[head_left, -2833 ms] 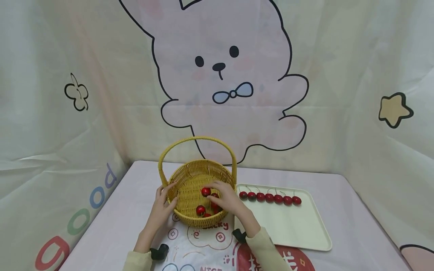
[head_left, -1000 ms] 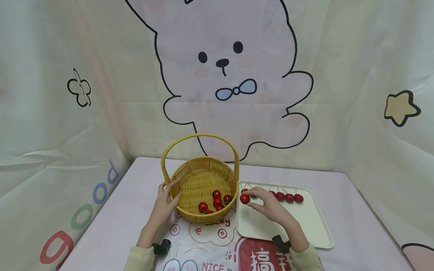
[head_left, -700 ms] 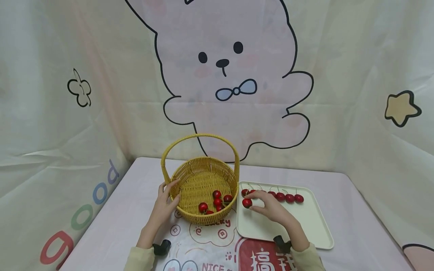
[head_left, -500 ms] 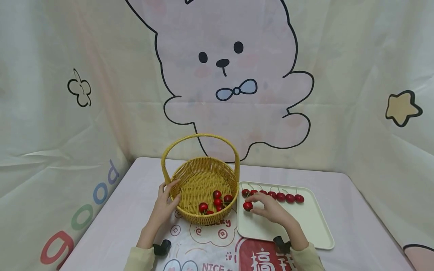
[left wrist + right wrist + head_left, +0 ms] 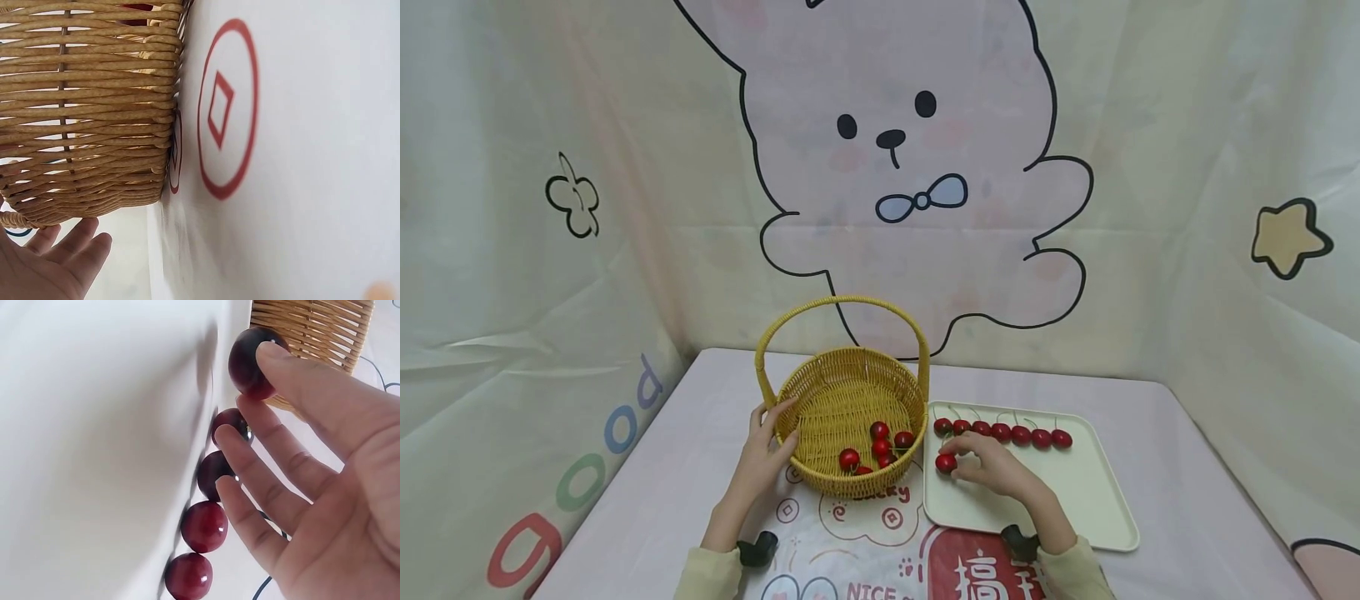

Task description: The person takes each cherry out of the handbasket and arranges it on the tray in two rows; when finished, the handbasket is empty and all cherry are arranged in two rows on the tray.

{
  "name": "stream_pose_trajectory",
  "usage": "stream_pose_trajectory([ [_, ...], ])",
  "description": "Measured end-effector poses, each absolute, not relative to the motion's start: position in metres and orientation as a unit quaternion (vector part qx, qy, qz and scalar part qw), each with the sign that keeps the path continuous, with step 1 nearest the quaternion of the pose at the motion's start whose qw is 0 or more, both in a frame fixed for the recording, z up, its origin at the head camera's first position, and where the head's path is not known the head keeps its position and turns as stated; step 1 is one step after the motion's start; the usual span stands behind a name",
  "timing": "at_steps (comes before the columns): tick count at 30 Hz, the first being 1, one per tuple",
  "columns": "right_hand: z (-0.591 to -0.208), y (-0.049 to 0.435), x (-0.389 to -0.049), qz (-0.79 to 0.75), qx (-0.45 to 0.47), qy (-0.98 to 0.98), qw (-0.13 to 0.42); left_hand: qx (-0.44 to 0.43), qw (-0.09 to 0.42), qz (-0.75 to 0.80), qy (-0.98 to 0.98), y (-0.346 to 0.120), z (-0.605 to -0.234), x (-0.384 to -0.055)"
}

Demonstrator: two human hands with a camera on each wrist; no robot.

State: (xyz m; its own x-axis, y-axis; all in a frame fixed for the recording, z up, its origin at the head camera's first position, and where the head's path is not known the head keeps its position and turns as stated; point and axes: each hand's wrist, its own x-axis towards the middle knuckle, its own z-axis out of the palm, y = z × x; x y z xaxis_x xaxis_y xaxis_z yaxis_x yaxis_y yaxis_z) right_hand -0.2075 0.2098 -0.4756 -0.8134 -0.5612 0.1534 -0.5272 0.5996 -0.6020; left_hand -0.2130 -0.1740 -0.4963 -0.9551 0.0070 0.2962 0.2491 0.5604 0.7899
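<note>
My right hand (image 5: 996, 468) pinches a red cherry (image 5: 946, 462) between thumb and index finger, over the left part of the cream tray (image 5: 1037, 508). In the right wrist view this dark red cherry (image 5: 255, 362) sits at the thumb tip, with the other fingers spread loosely. Behind it, a row of several cherries (image 5: 1001, 432) with stems lines the tray's far side. My left hand (image 5: 763, 454) holds the left rim of the yellow wicker basket (image 5: 820, 392), thumb and index finger over the edge. Several cherries (image 5: 882, 447) lie inside, toward its right front.
The basket's tall handle (image 5: 842, 300) arches over its opening, and the tray stands close against its right side. A white table (image 5: 700, 417) with a printed cloth (image 5: 880, 575) lies beneath. Patterned curtains (image 5: 1150, 167) surround it at the back and sides.
My right hand has left the basket with a cherry, crossed right to the tray, and lowered the cherry nearer to me, in front of the row. My left hand has stayed on the basket.
</note>
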Motion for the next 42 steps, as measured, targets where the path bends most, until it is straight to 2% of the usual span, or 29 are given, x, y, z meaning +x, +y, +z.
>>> stream_pose_trajectory([
  [4,-0.4773,0.2102,-0.2081,-0.331,-0.310,0.891,0.029,-0.075,0.135,-0.459,-0.875,-0.1742,-0.4955,-0.2126],
  [9,-0.4790,0.2112,-0.2091,-0.318,-0.334,0.887,0.008,-0.075,0.136,-0.458,-0.876,-0.1745,-0.4952,-0.2124],
  [19,-0.4785,0.2085,-0.2094,-0.317,-0.289,0.902,0.047,-0.078,0.136,-0.459,-0.874,-0.1748,-0.4953,-0.2123],
  [42,-0.4773,0.2064,-0.2101,-0.324,-0.291,0.899,0.053,-0.085,0.139,-0.458,-0.874,-0.1756,-0.4974,-0.2141],
])
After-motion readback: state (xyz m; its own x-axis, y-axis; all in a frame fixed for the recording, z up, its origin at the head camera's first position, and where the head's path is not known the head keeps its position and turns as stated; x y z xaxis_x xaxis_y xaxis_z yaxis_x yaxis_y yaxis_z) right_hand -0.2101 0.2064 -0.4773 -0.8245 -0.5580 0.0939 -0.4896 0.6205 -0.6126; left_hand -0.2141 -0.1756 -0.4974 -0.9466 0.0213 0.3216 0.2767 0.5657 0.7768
